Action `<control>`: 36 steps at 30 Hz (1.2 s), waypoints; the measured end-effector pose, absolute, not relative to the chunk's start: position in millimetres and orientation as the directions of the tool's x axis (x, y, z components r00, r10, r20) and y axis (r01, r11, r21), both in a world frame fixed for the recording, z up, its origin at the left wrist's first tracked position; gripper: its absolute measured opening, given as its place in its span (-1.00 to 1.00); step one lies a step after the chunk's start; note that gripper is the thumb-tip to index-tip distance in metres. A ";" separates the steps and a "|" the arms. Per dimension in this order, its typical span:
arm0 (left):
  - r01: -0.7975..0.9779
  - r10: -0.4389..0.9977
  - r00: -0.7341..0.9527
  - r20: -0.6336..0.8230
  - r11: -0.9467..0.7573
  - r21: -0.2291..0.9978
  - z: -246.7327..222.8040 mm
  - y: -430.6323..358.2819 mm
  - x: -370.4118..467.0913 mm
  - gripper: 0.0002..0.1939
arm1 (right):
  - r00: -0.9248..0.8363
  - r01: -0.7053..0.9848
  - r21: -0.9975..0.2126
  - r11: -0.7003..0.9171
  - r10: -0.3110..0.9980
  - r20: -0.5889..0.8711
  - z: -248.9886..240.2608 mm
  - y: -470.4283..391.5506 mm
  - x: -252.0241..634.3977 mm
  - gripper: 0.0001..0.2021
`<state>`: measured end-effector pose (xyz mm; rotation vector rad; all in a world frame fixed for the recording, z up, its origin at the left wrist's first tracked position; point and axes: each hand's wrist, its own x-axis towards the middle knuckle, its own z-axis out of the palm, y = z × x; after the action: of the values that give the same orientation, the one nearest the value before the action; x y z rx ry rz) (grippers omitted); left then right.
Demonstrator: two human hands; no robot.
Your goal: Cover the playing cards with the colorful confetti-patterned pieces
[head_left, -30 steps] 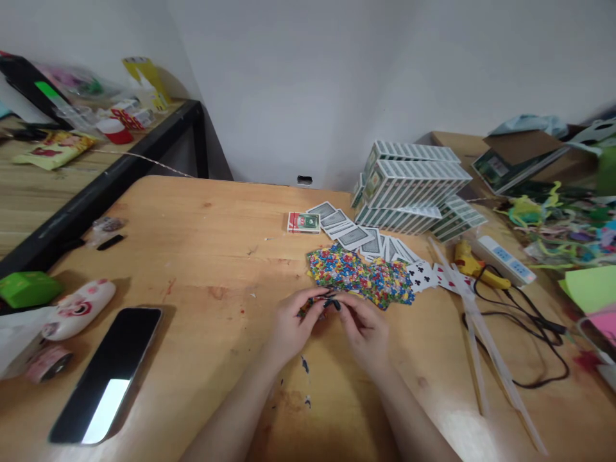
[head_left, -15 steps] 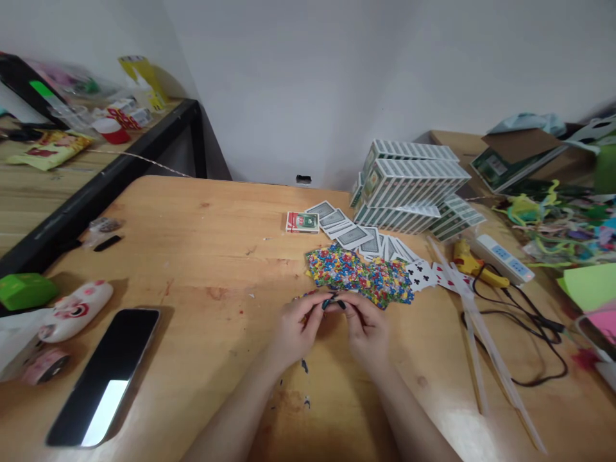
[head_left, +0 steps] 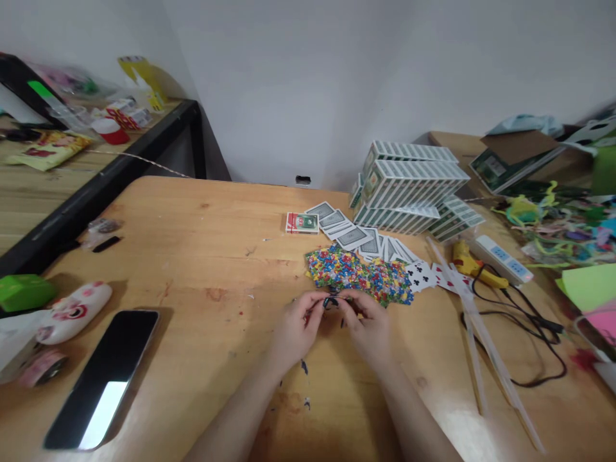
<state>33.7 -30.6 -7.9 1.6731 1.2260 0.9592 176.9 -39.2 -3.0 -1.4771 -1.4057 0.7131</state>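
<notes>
My left hand (head_left: 299,326) and my right hand (head_left: 366,324) meet fingertip to fingertip over the middle of the wooden table. Both are closed in a pinch around something small and dark between them, too small to make out. Just beyond the fingers lies a spread of multicoloured patterned cards (head_left: 359,274). Fanned grey-backed cards (head_left: 353,237) lie behind it, and face-up cards (head_left: 419,276) at its right. A card box (head_left: 303,222) with a red band is to the left of the fan. Small dark scraps (head_left: 304,367) lie near my left wrist.
Stacked green-and-white card boxes (head_left: 414,183) stand at the back. At right are a yellow glue gun (head_left: 476,266), a power strip (head_left: 503,258), black cable and clear sticks (head_left: 495,356). A phone (head_left: 103,378) and a white painted case (head_left: 79,312) lie at left.
The right fingers have shifted slightly and opened a little around the pinch, with the thumb lower. The left hand has barely moved.
</notes>
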 end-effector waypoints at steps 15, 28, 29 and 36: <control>0.284 0.988 -0.037 0.152 -0.135 0.949 -0.1 -28.9 33.8 -0.92 | -0.046 0.659 -0.644 0.387 0.876 0.479 4.3 -48.5 172.2 -0.78; 0.348 0.982 -0.081 0.170 -0.132 0.928 -0.7 -28.2 32.9 -0.90 | -0.076 0.652 -0.687 0.320 0.929 0.361 -1.3 -51.5 169.6 -0.69; 0.357 0.981 -0.079 0.177 -0.138 0.924 -1.9 -28.3 32.9 -0.90 | -0.078 0.643 -0.695 0.322 0.930 0.358 -1.8 -50.9 169.5 -0.68; 0.462 0.948 0.065 0.313 -0.307 0.832 -4.3 -30.9 31.3 -0.87 | 0.042 0.636 -0.727 0.259 0.929 0.368 -1.5 -47.5 169.2 -0.83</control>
<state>31.3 -30.9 -4.3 1.8180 1.4011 1.1912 169.2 -47.5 -1.5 -1.4600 -1.6763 0.4311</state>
